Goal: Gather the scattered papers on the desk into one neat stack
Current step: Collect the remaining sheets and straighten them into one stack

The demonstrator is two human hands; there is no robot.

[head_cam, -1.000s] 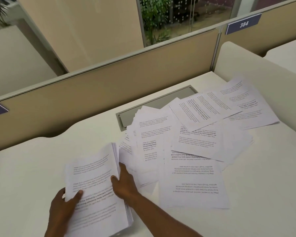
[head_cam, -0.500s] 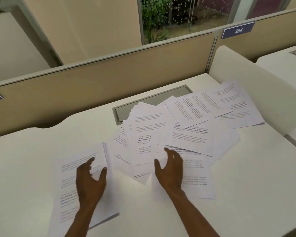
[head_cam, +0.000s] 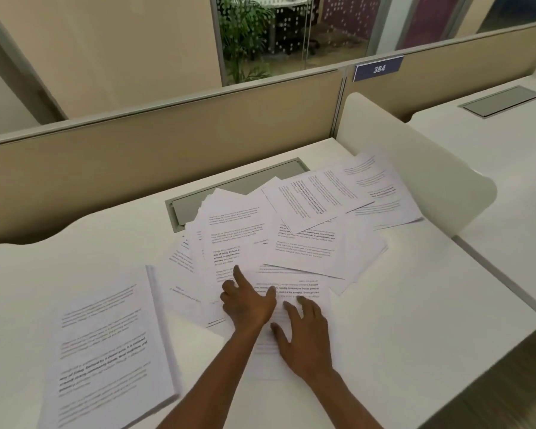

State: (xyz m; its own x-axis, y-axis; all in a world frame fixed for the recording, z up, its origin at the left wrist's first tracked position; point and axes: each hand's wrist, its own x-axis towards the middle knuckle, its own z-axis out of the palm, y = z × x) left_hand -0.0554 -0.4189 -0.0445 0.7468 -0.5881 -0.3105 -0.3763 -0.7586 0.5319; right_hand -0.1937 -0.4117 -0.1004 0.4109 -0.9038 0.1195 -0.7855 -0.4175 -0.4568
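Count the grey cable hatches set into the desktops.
2. One hatch lies at the back of the near desk, partly under scattered papers; the other hatch sits on the neighbouring desk, far right.

The stack (head_cam: 112, 351) lies on the desk (head_cam: 415, 305), left of the scattered papers (head_cam: 300, 243).

Single head view: looks forward-down, close over desk (head_cam: 399, 320); partition (head_cam: 136, 168) beyond.

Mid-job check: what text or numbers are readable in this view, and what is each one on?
"384": white digits on the blue plate on the partition.
Stack top sheet: printed paragraphs, too blurred to read.
Scattered papers: printed text, too small and blurred to read.
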